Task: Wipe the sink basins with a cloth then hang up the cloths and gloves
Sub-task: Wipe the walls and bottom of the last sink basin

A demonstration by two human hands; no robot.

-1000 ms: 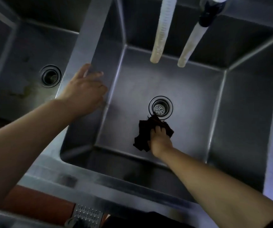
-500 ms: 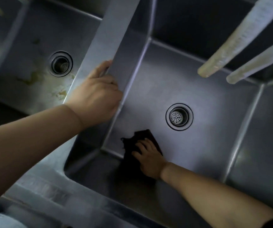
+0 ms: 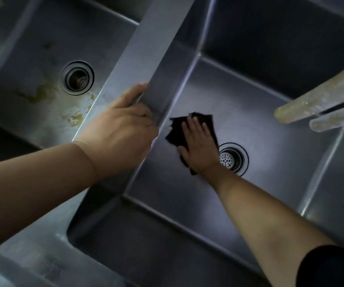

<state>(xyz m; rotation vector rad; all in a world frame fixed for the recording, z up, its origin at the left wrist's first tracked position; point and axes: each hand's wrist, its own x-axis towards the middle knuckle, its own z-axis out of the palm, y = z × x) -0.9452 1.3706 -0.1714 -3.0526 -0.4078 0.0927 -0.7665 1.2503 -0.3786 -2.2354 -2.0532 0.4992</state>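
**Sink, two basins, cloth in use**

Item 1. Cloth [image 3: 196, 129]: dark, crumpled, lay flat on the floor of the right basin [image 3: 270, 125], close to that basin's left wall and just left of the drain [image 3: 232, 158]. Its long axis ran from the far left edge down toward the near right, one ragged corner pointing at the left wall. Part of it was hidden under the hand.

Item 2. Right hand [image 3: 198, 146]: grip released, fingers straight and spread, palm pressing the cloth against the basin floor. Fingertips pointed away from the person. The forearm crossed the near part of the basin, with a dark sleeve [image 3: 332, 266] at the elbow.

Item 3. Left hand [image 3: 123, 129]: rested on the divider [image 3: 146, 48] between the two basins, fingers curled over its right edge; thumb lay along the top. It held no cloth.

Item 4. Left basin [image 3: 32, 59]: open drain [image 3: 77, 79], yellowish stains [image 3: 75, 119] on the floor near the divider.

Item 5. Two pale hoses [image 3: 320, 100]: entered from the upper right, ends hanging above the right basin, side by side, clear of the cloth.
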